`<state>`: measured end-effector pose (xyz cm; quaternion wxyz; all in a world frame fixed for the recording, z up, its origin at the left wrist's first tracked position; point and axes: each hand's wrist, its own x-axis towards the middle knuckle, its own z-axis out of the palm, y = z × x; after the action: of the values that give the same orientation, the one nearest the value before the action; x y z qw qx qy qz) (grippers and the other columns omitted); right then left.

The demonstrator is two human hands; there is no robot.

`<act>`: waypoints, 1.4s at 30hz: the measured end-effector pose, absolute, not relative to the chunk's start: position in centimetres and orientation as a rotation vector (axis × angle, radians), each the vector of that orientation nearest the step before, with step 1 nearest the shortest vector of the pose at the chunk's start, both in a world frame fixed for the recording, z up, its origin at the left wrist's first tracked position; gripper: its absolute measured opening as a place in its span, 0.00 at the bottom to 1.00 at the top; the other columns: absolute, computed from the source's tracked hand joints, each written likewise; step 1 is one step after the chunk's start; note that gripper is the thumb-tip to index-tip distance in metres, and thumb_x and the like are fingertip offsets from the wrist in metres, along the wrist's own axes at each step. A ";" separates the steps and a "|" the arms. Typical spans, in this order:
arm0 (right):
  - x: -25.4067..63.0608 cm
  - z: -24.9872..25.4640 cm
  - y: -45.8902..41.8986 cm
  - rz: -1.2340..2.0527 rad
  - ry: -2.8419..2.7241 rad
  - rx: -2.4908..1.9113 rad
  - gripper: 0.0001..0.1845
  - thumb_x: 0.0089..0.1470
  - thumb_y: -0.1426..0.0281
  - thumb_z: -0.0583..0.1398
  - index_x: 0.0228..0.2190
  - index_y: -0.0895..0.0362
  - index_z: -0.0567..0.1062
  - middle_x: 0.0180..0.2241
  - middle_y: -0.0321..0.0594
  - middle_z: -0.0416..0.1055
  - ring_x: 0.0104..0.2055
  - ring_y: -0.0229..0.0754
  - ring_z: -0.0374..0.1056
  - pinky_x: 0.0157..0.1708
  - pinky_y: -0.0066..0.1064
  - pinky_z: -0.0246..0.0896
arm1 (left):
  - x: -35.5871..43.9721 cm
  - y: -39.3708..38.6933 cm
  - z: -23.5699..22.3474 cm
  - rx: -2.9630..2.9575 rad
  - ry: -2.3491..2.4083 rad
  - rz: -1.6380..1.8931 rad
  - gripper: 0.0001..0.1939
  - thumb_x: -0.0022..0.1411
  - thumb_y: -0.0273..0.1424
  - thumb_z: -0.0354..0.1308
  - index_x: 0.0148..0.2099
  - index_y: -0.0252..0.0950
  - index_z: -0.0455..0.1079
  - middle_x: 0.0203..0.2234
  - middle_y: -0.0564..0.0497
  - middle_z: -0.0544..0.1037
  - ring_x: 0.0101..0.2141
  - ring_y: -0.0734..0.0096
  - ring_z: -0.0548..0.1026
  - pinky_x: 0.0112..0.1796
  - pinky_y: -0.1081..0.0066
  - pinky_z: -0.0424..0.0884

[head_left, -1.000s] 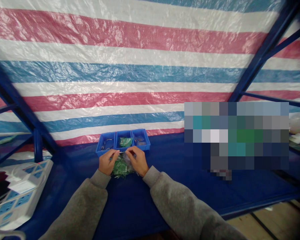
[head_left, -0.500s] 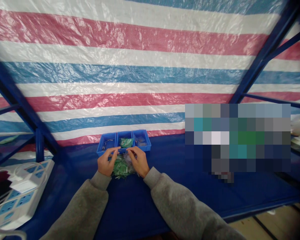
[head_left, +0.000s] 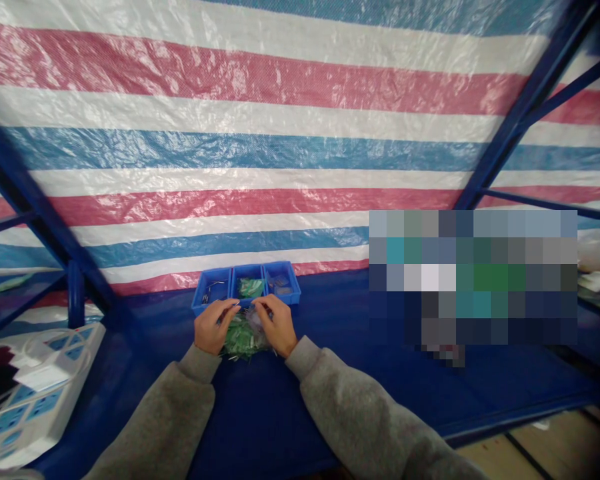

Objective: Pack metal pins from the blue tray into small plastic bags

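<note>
My left hand (head_left: 216, 325) is closed, thumb and fingertips pinched over the near edge of a blue divided bin (head_left: 299, 293). Facing it, my right hand (head_left: 276, 324) is closed in a similar pinch. Whatever sits between the fingertips is too small to make out. Under and between both hands lies a heap of small green packets (head_left: 241, 339), with some clear plastic beside the right fingers. In the bin's left section are thin metal pieces (head_left: 210, 292). The middle section holds green packets (head_left: 251, 288), and the right one holds small clear-looking pieces (head_left: 280, 285).
The blue tabletop (head_left: 260, 420) runs under everything. At the left stands a white power strip (head_left: 45, 407) with plugs and cables. Blue metal frame bars (head_left: 505, 133) rise at both sides, before a striped plastic sheet (head_left: 260, 147). A pixelated patch hides the right part of the table.
Both hands keep nearly the same place, with their fingertips still pinched. The view has shifted slightly; the bin and the heap look unchanged.
</note>
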<state>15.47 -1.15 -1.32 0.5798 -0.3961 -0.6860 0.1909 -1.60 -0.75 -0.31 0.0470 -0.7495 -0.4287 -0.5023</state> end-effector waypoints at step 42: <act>15.4 -1.5 -1.3 0.519 -1.638 -0.839 0.10 0.57 0.66 0.55 0.36 0.57 0.74 0.31 0.39 0.71 0.31 0.37 0.66 0.33 0.27 0.60 | -1.2 -1.4 0.4 -2.601 -1.417 -1.325 0.15 0.64 0.34 0.47 0.26 0.36 0.67 0.17 0.54 0.70 0.20 0.76 0.69 0.26 0.76 0.64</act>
<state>15.41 -1.28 -1.46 0.5766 -0.3586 -0.6998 0.2216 -1.20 -1.39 0.39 -0.0514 -0.8005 -0.4361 -0.4078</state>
